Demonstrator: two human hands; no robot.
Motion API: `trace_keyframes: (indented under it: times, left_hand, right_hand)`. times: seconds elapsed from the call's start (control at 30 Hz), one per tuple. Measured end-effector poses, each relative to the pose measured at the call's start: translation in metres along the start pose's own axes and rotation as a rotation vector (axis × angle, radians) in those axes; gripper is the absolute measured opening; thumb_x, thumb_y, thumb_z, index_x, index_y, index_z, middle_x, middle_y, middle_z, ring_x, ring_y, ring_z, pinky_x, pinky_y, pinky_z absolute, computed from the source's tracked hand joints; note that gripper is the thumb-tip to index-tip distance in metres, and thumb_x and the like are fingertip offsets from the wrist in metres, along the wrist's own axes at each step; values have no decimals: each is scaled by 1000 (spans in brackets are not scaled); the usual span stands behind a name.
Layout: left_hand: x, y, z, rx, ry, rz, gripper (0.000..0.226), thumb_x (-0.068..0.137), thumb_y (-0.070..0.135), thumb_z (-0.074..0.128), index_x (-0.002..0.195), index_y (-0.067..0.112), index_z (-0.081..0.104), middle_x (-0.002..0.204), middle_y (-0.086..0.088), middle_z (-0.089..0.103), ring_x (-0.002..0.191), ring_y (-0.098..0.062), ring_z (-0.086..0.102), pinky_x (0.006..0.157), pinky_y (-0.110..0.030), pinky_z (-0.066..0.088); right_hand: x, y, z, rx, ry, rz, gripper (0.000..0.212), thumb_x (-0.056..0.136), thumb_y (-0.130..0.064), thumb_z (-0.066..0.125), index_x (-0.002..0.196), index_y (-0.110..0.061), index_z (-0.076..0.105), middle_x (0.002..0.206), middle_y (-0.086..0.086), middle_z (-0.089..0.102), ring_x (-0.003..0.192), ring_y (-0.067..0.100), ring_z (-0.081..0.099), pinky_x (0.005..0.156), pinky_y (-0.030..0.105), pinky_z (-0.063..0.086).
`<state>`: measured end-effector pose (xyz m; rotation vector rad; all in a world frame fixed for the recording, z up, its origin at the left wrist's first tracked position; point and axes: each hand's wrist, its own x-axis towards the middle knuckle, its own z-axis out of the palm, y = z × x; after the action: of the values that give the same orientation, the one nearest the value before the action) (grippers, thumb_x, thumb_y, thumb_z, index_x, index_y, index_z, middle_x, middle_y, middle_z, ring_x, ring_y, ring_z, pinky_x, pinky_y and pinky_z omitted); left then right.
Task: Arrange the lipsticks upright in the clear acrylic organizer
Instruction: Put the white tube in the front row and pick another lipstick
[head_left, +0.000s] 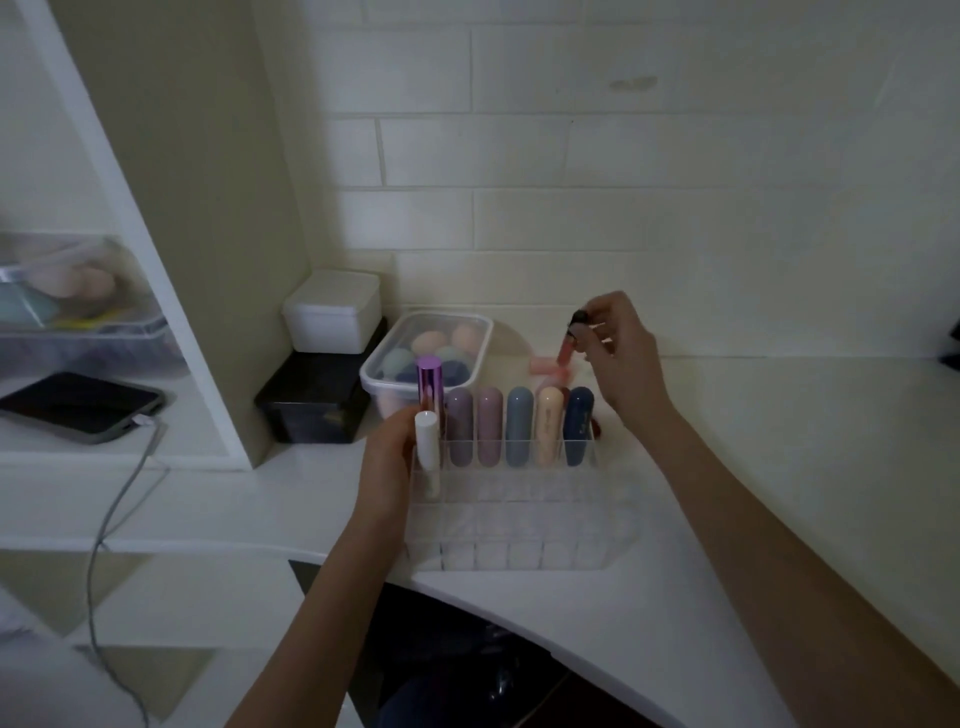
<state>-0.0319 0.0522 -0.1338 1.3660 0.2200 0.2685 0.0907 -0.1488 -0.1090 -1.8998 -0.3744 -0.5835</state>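
A clear acrylic organizer (519, 525) sits at the counter's front edge. Its back row holds several upright capsule lipsticks: two mauve (475, 426), one grey-blue (519, 426), one peach (549, 425), one navy (579, 425). At its left end stand a shiny purple tube (429, 382) and a white-capped tube (427, 449), with my left hand (389, 457) shut around the white one. My right hand (618, 348) is raised behind the organizer, pinching a pink lip gloss (567, 347) by its black cap. Other pink tubes (545, 366) lie on the counter beneath it.
A lidded tub of makeup sponges (395, 358) stands behind the organizer's left end. Left of it a white box (332, 312) rests on a black box (311, 400). A phone (78, 405) with a cable lies on the left shelf. The tiled wall is close behind.
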Motion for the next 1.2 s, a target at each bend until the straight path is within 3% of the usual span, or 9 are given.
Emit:
trace_keyframes:
  times: [0.1, 0.2, 0.37, 0.57, 0.73, 0.83, 1.0, 1.2]
  left_hand:
    - [2, 0, 0, -9, -19, -10, 28, 87, 29, 49, 74, 19, 71, 86, -11, 66, 93, -31, 58, 93, -48, 44]
    - [-1, 1, 0, -2, -30, -1, 25, 88, 23, 46, 78, 16, 68, 84, -12, 64, 88, -28, 57, 85, -43, 44]
    - [-7, 5, -1, 0, -16, -7, 19, 81, 24, 51, 74, 17, 66, 82, -13, 63, 83, -27, 56, 80, -42, 44]
    - [-12, 2, -5, 13, -60, 24, 27, 88, 22, 45, 77, 16, 69, 88, -14, 69, 88, -30, 61, 87, -48, 48]
    - [-14, 1, -5, 11, -88, 55, 28, 90, 22, 44, 79, 17, 69, 94, -19, 68, 91, -33, 61, 85, -46, 48]
    - [-14, 2, -6, -5, -104, 75, 27, 90, 20, 44, 81, 15, 68, 97, -23, 67, 92, -34, 61, 85, -47, 49]
    - [-11, -1, -8, 10, -115, 100, 28, 89, 22, 44, 84, 12, 70, 101, -27, 66, 97, -41, 60, 88, -52, 48]
    - [-9, -1, -9, 5, -120, 117, 32, 86, 26, 45, 81, 10, 71, 95, -30, 66, 91, -43, 61, 84, -56, 49]
  right_hand:
    - [-5, -29, -2, 269, 69, 45, 15, 90, -3, 55, 103, -11, 52, 86, 8, 63, 63, 11, 60, 61, 24, 53]
    - [-15, -54, -7, 359, 64, 33, 15, 91, -3, 56, 105, -4, 59, 78, 8, 63, 59, 11, 60, 60, 24, 54]
    - [-39, -89, -7, 450, -15, 8, 10, 90, -2, 57, 97, -6, 63, 74, 7, 63, 58, 12, 61, 59, 23, 54]
    - [-68, -121, 4, 326, -201, -63, 12, 85, 1, 63, 97, 0, 63, 73, 8, 64, 55, 10, 62, 57, 21, 55]
    - [-85, -122, 16, 112, -242, -93, 16, 82, -6, 68, 93, -16, 61, 79, 6, 65, 60, 14, 62, 65, 34, 59]
    - [-93, -123, 22, 24, -290, -110, 20, 82, -14, 70, 94, -19, 55, 80, 10, 65, 60, 11, 59, 66, 34, 56]
    - [-93, -125, 26, -54, -222, -144, 22, 82, -13, 70, 76, -19, 49, 70, -3, 60, 68, 21, 61, 70, 40, 54]
    - [-100, -117, 33, -149, -401, -136, 19, 83, -11, 67, 74, -18, 52, 75, -4, 59, 71, 8, 54, 71, 27, 47]
